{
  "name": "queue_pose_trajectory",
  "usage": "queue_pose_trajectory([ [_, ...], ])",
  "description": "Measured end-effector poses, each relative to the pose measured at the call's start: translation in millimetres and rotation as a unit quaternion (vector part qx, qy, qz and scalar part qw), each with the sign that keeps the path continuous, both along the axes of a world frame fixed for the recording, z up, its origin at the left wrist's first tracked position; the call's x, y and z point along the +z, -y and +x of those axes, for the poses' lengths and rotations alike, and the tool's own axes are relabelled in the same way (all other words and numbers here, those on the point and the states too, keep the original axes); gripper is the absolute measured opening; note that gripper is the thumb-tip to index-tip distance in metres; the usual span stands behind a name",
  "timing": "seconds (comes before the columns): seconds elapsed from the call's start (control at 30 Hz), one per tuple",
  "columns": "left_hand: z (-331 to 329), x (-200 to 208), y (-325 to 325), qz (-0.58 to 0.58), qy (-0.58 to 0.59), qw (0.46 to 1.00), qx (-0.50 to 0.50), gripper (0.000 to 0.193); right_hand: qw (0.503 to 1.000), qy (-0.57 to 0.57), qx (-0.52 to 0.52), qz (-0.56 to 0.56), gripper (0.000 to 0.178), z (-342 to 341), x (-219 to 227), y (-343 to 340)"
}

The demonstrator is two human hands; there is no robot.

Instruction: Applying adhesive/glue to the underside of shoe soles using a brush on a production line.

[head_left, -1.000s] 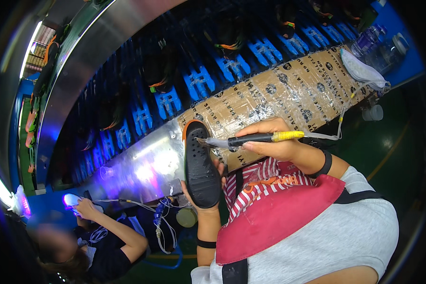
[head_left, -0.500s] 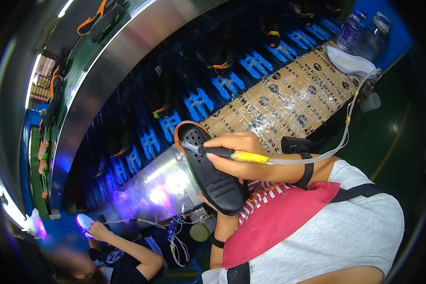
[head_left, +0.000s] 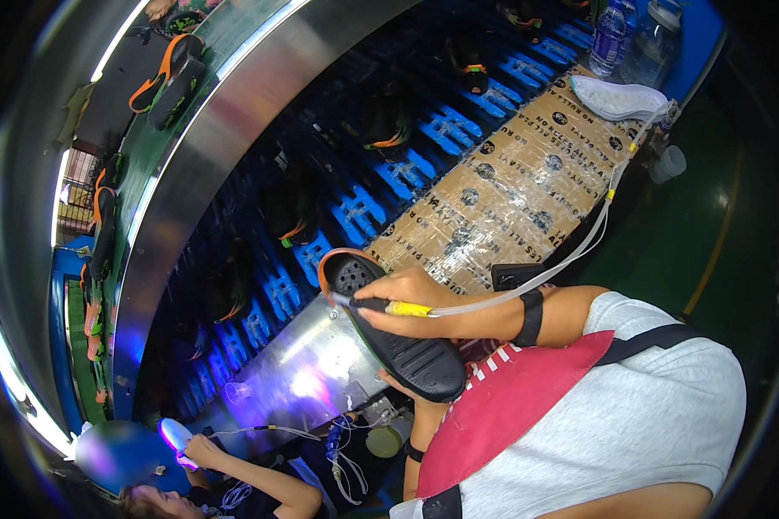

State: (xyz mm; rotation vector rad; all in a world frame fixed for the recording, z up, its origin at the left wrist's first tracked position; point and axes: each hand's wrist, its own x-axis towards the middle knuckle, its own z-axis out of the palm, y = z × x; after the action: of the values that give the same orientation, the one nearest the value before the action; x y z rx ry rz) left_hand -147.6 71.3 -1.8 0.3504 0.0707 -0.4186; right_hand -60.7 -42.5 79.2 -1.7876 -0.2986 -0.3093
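Note:
A black shoe sole [head_left: 415,359], holed at its far end and ridged at its near end, has an orange rim at the far end. My left hand [head_left: 400,386] holds it from underneath, with most of its fingers hidden. Pinched in my right hand [head_left: 407,294] is a brush-like pen [head_left: 374,304] with a black grip and yellow tape. Its pale tip meets the sole's left edge, just below the holes. From the pen's back end a clear tube [head_left: 528,281] runs off to the right and up.
Cardboard [head_left: 493,203] covers the bench, bearing a white sole [head_left: 614,99]. Bottles [head_left: 610,39] stand behind it. Blue slatted racks [head_left: 355,214] carry dark shoe parts. Left of these, a curved metal edge [head_left: 208,104] borders a green belt. A co-worker's hand [head_left: 203,451] holds a purple-lit sole [head_left: 177,435].
The sole and both hands sit lower in the picture, as the whole view has shifted. The pen tip has slid slightly along the sole's left edge, toward the ridged end.

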Motion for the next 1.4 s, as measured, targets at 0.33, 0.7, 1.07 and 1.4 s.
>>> queue_pose_trajectory([
  [0.33,0,0,-1,0.006,0.001,1.000,0.002,0.086,0.991,0.095,-0.084,-0.034,0.023,0,1,6],
  [0.7,0,1,-2,0.012,0.004,1.000,0.003,0.087,0.993,0.029,0.073,0.092,0.024,-6,13,0],
  [1.07,0,3,-4,0.016,0.003,1.000,0.015,0.088,0.988,0.105,0.109,0.022,0.025,-5,5,-5],
  [1.4,6,4,-5,0.026,0.003,0.999,0.048,0.089,0.970,0.175,0.105,-0.136,0.025,-21,3,-13],
])
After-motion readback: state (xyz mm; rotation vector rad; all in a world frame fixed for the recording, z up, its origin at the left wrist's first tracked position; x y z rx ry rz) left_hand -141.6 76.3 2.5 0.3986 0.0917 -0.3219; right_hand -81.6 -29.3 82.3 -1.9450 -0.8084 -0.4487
